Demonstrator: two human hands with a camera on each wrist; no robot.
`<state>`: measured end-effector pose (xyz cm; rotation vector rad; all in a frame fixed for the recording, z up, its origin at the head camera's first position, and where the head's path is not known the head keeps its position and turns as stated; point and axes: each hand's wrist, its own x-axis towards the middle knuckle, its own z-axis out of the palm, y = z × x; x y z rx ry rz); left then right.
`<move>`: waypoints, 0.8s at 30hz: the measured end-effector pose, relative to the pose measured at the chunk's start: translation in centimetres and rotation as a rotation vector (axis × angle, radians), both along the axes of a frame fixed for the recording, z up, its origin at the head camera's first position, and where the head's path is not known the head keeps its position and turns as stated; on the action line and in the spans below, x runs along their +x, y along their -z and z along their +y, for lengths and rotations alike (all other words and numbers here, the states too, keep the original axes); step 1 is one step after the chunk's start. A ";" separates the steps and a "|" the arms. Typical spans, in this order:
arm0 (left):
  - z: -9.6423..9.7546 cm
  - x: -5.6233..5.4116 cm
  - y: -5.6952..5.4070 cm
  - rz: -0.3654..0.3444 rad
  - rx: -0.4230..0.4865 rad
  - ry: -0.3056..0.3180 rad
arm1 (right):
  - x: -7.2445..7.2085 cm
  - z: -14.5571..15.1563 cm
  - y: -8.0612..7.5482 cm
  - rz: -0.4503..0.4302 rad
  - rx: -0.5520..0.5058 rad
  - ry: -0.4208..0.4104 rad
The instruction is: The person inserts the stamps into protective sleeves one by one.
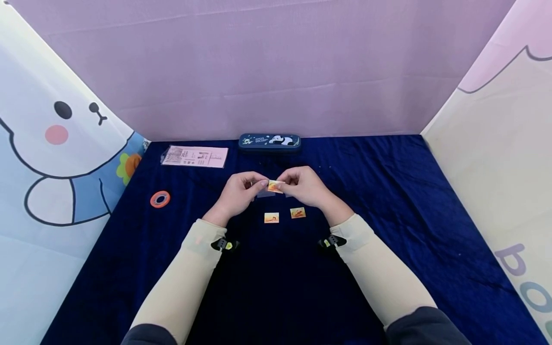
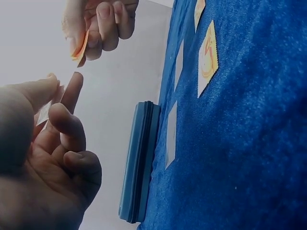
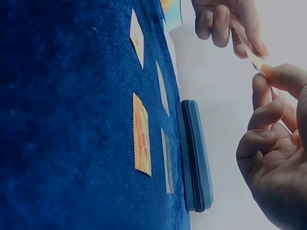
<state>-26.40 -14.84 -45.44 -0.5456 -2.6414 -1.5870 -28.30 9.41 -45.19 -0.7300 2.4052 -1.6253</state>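
Observation:
Between thumb and fingertip, my right hand [image 1: 304,184] pinches a small yellow-orange postage stamp [image 1: 274,187]. My left hand [image 1: 239,193] faces it and pinches a small clear sleeve [image 2: 44,114], which the head view mostly hides behind the fingers. In the right wrist view the held stamp [image 3: 257,62] meets the sleeve's end. Two more stamps lie on the cloth nearer the body, one at left [image 1: 271,218] and one at right [image 1: 297,212]; their edges are toothed. Two flat clear sleeves [image 3: 162,88] lie on the cloth below the hands.
A dark blue pencil case [image 1: 269,143] with a panda stands at the back against the fabric wall. Left of it lies a pink printed sheet [image 1: 215,157] in a clear cover. An orange ring-shaped roll [image 1: 153,200] rests on the blue velvet cloth [image 1: 388,215] at left.

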 end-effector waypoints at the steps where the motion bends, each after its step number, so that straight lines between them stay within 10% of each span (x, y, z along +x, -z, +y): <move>1: 0.0 0.0 0.0 -0.003 -0.001 0.000 | 0.0 0.0 0.0 0.000 0.000 0.002; 24: -0.1 -0.6 0.4 0.020 0.142 -0.055 | -0.5 0.5 0.1 -0.001 -0.029 0.089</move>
